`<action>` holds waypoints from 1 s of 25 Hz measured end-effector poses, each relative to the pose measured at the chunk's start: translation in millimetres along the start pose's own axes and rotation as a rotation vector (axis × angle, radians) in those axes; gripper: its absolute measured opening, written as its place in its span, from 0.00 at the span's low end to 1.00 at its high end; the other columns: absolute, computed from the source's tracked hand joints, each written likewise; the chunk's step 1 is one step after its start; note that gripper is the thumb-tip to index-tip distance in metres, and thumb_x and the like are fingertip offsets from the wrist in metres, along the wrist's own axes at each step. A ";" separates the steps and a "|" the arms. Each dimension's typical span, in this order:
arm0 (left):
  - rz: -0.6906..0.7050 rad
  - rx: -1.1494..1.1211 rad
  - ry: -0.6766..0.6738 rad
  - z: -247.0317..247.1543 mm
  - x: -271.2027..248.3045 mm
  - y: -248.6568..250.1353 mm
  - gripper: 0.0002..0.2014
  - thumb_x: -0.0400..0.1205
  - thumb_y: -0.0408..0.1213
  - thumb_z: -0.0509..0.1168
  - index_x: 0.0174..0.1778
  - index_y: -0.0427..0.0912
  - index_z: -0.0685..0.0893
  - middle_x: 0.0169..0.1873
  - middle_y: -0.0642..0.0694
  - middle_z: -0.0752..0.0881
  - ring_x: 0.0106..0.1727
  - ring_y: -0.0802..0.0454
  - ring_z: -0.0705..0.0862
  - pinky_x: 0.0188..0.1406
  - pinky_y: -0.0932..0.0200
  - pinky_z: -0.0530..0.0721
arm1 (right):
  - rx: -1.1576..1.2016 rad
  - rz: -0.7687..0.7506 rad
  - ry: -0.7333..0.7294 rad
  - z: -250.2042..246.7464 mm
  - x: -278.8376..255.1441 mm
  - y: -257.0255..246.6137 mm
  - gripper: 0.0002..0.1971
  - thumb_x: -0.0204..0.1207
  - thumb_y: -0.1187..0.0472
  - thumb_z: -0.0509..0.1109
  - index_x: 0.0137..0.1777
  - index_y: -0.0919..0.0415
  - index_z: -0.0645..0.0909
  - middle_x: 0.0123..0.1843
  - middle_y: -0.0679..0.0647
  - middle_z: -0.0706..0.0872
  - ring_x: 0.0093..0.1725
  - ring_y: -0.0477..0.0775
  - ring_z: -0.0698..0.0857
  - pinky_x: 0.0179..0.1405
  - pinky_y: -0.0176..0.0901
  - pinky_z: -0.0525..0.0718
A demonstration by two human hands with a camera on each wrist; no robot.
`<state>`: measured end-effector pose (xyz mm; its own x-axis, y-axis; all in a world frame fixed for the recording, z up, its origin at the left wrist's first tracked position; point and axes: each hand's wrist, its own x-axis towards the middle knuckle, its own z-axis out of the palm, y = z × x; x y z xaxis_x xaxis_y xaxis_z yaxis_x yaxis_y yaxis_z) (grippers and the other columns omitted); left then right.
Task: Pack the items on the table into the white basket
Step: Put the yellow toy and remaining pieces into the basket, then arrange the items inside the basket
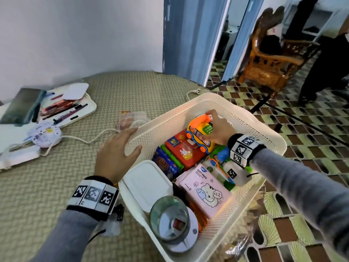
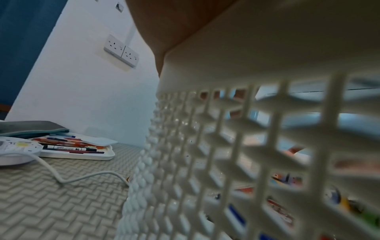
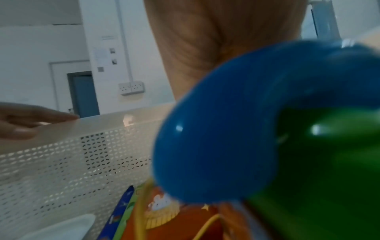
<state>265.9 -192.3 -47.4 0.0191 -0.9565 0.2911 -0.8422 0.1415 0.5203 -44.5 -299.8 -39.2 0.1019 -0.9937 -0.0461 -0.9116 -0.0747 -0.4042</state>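
The white basket stands at the table's right edge, packed with several items. My right hand reaches into its far end and grips a yellow and orange toy phone car, which sits above a red box. My left hand lies with straight fingers on the basket's left rim, thumb inside; the left wrist view shows the mesh wall close up. A pink tissue pack, a white lidded container, snack packets and a blue and green toy lie inside.
A clear plastic packet lies on the woven table mat just beyond the basket. A white tray of pens, a round power strip and its cable are at the left. A wooden chair and a person's legs are at the right.
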 end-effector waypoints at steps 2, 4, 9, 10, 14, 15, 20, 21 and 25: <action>-0.010 -0.010 0.000 0.6 0.1 -0.6 0.25 0.78 0.50 0.67 0.72 0.50 0.77 0.66 0.50 0.82 0.67 0.45 0.79 0.63 0.42 0.78 | -0.020 0.001 0.035 4.7 1.7 2.0 0.40 0.64 0.51 0.82 0.70 0.54 0.61 0.46 0.54 0.78 0.52 0.61 0.83 0.44 0.49 0.78; -0.017 -0.013 -0.010 0.6 0.3 -2.1 0.26 0.78 0.50 0.66 0.73 0.52 0.76 0.67 0.50 0.82 0.67 0.46 0.79 0.63 0.41 0.78 | -0.043 -0.018 0.050 7.4 0.4 2.8 0.35 0.65 0.51 0.81 0.66 0.54 0.63 0.49 0.55 0.79 0.51 0.60 0.83 0.45 0.53 0.81; -0.032 -0.010 -0.030 -1.7 -0.7 -1.0 0.27 0.76 0.51 0.65 0.73 0.53 0.76 0.67 0.51 0.81 0.67 0.46 0.79 0.62 0.43 0.78 | -0.265 -0.103 0.104 8.5 -4.2 -1.2 0.33 0.70 0.50 0.77 0.70 0.53 0.65 0.61 0.59 0.75 0.62 0.62 0.76 0.50 0.56 0.80; -0.030 -0.005 -0.031 -2.7 -1.2 -0.3 0.28 0.75 0.52 0.63 0.73 0.53 0.76 0.67 0.51 0.82 0.66 0.46 0.79 0.62 0.43 0.79 | -0.268 -0.096 0.099 8.1 -4.4 -2.3 0.34 0.70 0.50 0.77 0.73 0.52 0.64 0.61 0.59 0.75 0.62 0.63 0.76 0.50 0.56 0.80; -0.027 -0.018 -0.027 -3.6 -1.3 2.8 0.25 0.78 0.45 0.69 0.73 0.51 0.77 0.67 0.49 0.82 0.66 0.44 0.79 0.63 0.43 0.78 | -0.215 -0.090 0.021 4.1 -0.6 -1.7 0.36 0.68 0.53 0.79 0.73 0.50 0.63 0.62 0.59 0.73 0.63 0.64 0.75 0.57 0.56 0.78; -0.028 -0.018 -0.024 -3.8 -2.2 3.6 0.25 0.78 0.43 0.70 0.73 0.50 0.77 0.67 0.49 0.82 0.66 0.45 0.79 0.63 0.44 0.77 | -0.151 -0.093 -0.027 0.1 -0.3 -1.3 0.38 0.66 0.55 0.81 0.73 0.50 0.63 0.63 0.60 0.73 0.63 0.64 0.76 0.61 0.55 0.77; -0.001 -0.104 0.038 -4.6 -5.0 3.0 0.22 0.78 0.36 0.69 0.69 0.45 0.80 0.63 0.47 0.84 0.63 0.45 0.80 0.61 0.47 0.77 | -0.170 -0.132 -0.198 -26.8 -6.1 -0.4 0.42 0.66 0.60 0.81 0.77 0.52 0.62 0.67 0.61 0.75 0.67 0.62 0.75 0.68 0.54 0.74; 0.006 -0.146 0.065 -4.3 -5.2 2.8 0.21 0.78 0.32 0.69 0.68 0.43 0.81 0.62 0.46 0.84 0.61 0.44 0.81 0.61 0.48 0.77 | -0.194 -0.131 -0.188 -31.2 -9.2 -2.8 0.39 0.68 0.60 0.79 0.77 0.53 0.64 0.67 0.61 0.75 0.67 0.61 0.74 0.68 0.53 0.74; -0.021 -0.264 0.127 -10.9 -15.8 1.8 0.19 0.76 0.24 0.67 0.64 0.37 0.82 0.59 0.44 0.85 0.61 0.46 0.81 0.61 0.57 0.74 | -0.158 -0.206 -0.108 -50.5 -25.5 -27.9 0.26 0.74 0.61 0.74 0.71 0.57 0.73 0.64 0.58 0.79 0.62 0.56 0.78 0.59 0.42 0.72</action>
<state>270.0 -174.1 -42.3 0.1165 -0.9227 0.3674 -0.6717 0.1993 0.7135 -41.8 -276.6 19.4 0.3262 -0.9420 -0.0785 -0.9170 -0.2952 -0.2683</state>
